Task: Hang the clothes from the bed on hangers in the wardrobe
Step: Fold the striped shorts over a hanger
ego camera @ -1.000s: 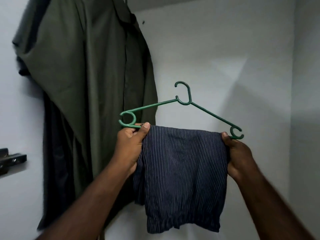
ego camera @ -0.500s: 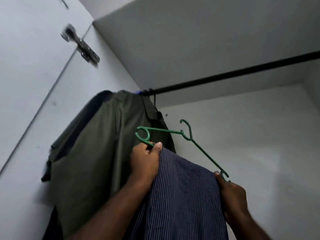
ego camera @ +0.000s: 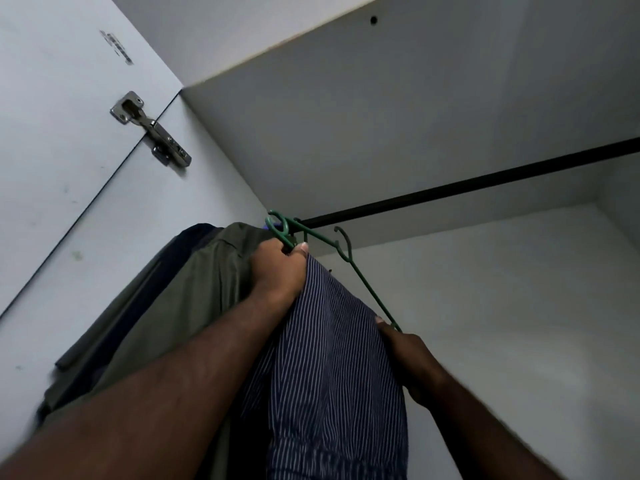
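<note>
A green plastic hanger [ego camera: 360, 277] carries dark blue pinstriped shorts [ego camera: 332, 368] folded over its bar. My left hand [ego camera: 278, 271] grips the hanger's left end together with the cloth, close under the black wardrobe rail [ego camera: 485, 185]. My right hand [ego camera: 407, 358] holds the hanger's lower right end and the edge of the shorts. The hanger is tilted, left end high. Its hook [ego camera: 344, 239] sits just below the rail, apart from it.
An olive green shirt [ego camera: 187, 299] hangs on the rail at the far left, with a dark garment [ego camera: 173, 258] behind it. A metal door hinge [ego camera: 152, 133] is fixed on the left wall. The white wardrobe top panel [ego camera: 381, 116] lies just above the rail.
Both hands have lifted the hanger with the shorts up toward the rail, and its left end now reaches rail height. My view has tilted further upward.
</note>
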